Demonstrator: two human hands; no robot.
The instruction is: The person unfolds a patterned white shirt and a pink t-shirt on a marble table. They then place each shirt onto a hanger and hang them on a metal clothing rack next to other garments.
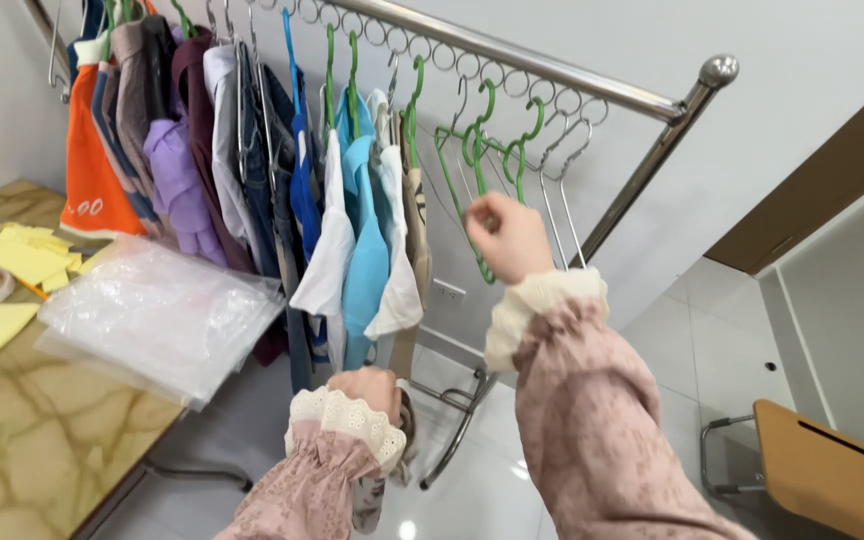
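Left hand (367, 388): lowest and nearest in view, fingers curled tight around the bottom edge of a beige hanging garment (414, 235), drawing it downward. Keep this pull light and steady, so the cloth hangs straight and clear of the white garment (397, 290) just beside it.

Right hand (508, 236): raised further off, fingers pinched on a green hanger (474, 165) hooked in a ring of the steel rail (532, 62). Grip near the hook and lift straight, since neighbouring empty hangers touch and may tangle.

Left of the rack: clear plastic bags (157, 310) and yellow paper sheets (22, 260) lie on a marbled table (32, 440)
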